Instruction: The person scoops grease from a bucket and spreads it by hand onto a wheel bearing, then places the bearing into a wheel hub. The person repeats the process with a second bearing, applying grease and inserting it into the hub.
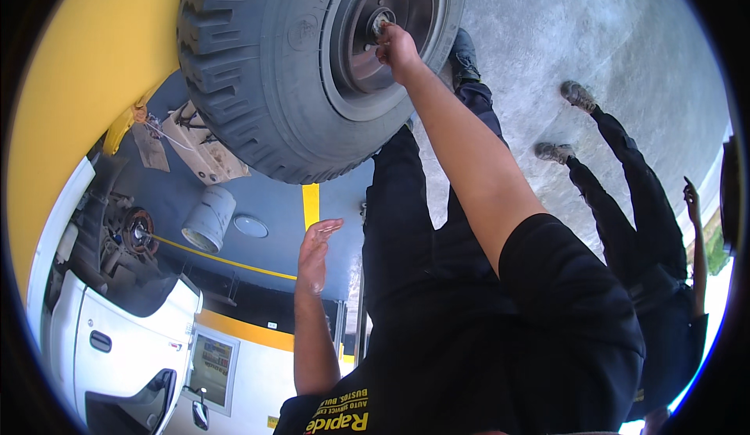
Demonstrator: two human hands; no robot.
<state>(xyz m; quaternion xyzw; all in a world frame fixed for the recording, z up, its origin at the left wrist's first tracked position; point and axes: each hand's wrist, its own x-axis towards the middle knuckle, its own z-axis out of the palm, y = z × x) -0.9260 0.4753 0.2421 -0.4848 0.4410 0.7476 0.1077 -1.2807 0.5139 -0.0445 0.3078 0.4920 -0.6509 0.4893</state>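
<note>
A large black-grey tire (266, 68) with chunky tread stands at the top middle, its side facing me. Inside it is a dark, brownish metal wheel rim (340, 52) with a hub (381, 19) at the centre. My right hand (398, 48) reaches across to that hub, its fingers curled together at the middle. Whatever small part they may pinch is hidden by the fingers. My left hand (316, 255) hangs below the tire in the air, fingers stretched out and holding nothing.
A yellow panel (86, 52) curves along the left. Beyond the tire are a cardboard box (199, 146), a whitish bucket (209, 218) and a round lid (251, 226). A white vehicle (125, 333) with exposed parts stands at lower left. Another person (648, 224) stands on the concrete at right.
</note>
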